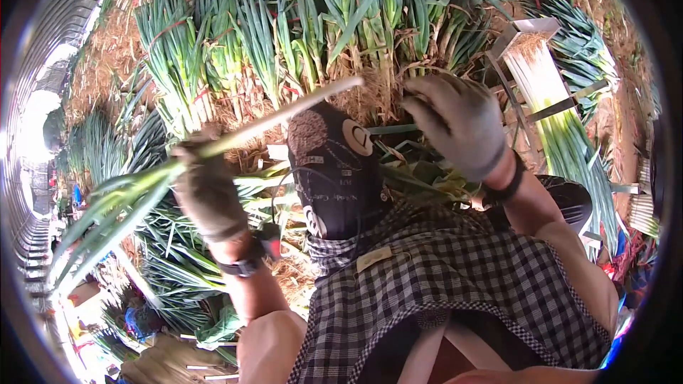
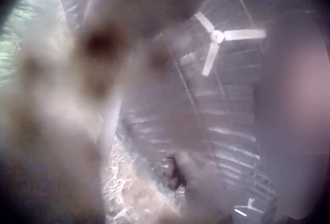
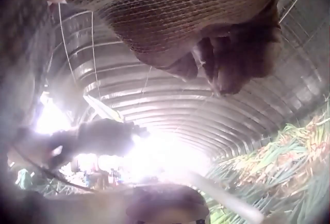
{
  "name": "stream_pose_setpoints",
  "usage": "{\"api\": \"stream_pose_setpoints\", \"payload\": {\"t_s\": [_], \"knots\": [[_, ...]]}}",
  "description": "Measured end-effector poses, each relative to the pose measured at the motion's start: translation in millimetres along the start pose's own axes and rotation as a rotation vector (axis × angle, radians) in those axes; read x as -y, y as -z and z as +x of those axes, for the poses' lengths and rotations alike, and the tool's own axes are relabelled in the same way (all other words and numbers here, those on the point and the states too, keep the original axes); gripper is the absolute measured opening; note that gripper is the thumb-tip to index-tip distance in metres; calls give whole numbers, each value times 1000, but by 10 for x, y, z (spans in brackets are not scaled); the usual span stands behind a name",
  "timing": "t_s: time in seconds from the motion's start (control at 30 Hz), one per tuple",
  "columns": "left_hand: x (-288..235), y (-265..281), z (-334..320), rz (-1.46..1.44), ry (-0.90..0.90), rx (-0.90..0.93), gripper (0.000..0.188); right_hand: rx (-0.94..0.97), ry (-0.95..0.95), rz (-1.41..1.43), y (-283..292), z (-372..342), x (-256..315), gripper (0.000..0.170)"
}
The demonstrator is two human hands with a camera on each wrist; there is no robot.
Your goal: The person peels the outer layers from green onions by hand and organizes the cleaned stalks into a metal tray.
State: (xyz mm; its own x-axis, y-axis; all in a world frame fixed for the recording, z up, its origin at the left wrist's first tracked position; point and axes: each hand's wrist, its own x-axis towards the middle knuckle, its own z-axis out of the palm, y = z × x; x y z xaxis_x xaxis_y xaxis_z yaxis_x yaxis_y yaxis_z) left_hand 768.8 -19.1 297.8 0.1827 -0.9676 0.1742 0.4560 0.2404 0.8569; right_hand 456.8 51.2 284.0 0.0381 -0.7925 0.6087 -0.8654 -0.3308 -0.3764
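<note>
"so, where is the leek (image 1: pixel 284 113), and who has it?"

"it's in the left hand (image 1: pixel 208 188), gloved fingers wrapped round it where the pale stem turns green. the leaves droop beyond that hand; the bare end points towards the right hand (image 1: pixel 459 124) and stops short of it."

"and the right hand?"

"loosely bent fingers, apart from the stem, with nothing i can see between them. the left wrist view is too blurred to add anything about the other grip."

"what worries you?"

"leverage, mostly. the left hand has it at one place and the long stem sticks out unsupported, so a hard tug from the right could bend or snap it, or twist it round in the glove."

"and the leaves?"

"they hang above loose leeks (image 1: pixel 171 263) below the left hand. a quick swing could snag and tear them."

"anything between the hands?"

"the printed dark cloth (image 1: pixel 341 185). the stem passes over it; touching or not, i can't tell. a low sweep might scrape it."

"right of the right hand?"

"a metal rack (image 1: pixel 509 37) with a leek stack (image 1: pixel 541 89). a careless elbow or wrist could knock that askew."
</note>
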Motion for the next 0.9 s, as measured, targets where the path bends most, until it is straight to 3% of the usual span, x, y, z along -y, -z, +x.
{"api": "stream_pose_setpoints", "payload": {"t_s": [0.03,0.1,0.13,0.2,0.27,0.33,0.4,0.47,0.57,0.6,0.63,0.67,0.73,0.8,0.87,0.9], "knots": [[251,158,-88,240,-52,47,15,-17,65,-51,-131,45,12,20],[503,65,-392,51,112,79,19,-21,122,-103,-398,102,19,21],[493,6,-395,89,160,29,9,-20,153,-178,-529,119,13,22],[603,-37,-564,132,117,25,11,-8,181,-258,-770,144,4,22],[665,-18,-560,116,112,24,13,-128,242,-431,-964,195,26,25],[681,-56,-563,81,138,20,15,-70,241,-488,-1088,256,79,28],[711,-26,-537,93,155,12,16,76,205,-324,-1216,340,94,33],[746,48,-511,159,93,85,14,415,45,-522,-1337,528,29,36],[692,37,-503,223,52,94,15,549,-38,-697,-1369,804,-146,33],[679,-8,-508,279,20,88,16,618,-135,-469,-1173,900,-188,31],[697,-22,-520,140,13,86,23,684,-223,-242,-1065,954,-207,29],[689,-14,-537,138,17,73,23,696,-216,-244,-1058,866,-263,29],[659,-11,-554,198,33,46,24,432,-138,282,-996,606,-344,34],[659,-3,-540,208,58,30,25,426,-130,386,-912,461,-337,40],[651,-15,-523,387,30,52,26,290,109,308,-1010,282,-427,41],[651,-75,-540,362,52,-16,25,420,-65,449,-1020,193,-416,37]]}}
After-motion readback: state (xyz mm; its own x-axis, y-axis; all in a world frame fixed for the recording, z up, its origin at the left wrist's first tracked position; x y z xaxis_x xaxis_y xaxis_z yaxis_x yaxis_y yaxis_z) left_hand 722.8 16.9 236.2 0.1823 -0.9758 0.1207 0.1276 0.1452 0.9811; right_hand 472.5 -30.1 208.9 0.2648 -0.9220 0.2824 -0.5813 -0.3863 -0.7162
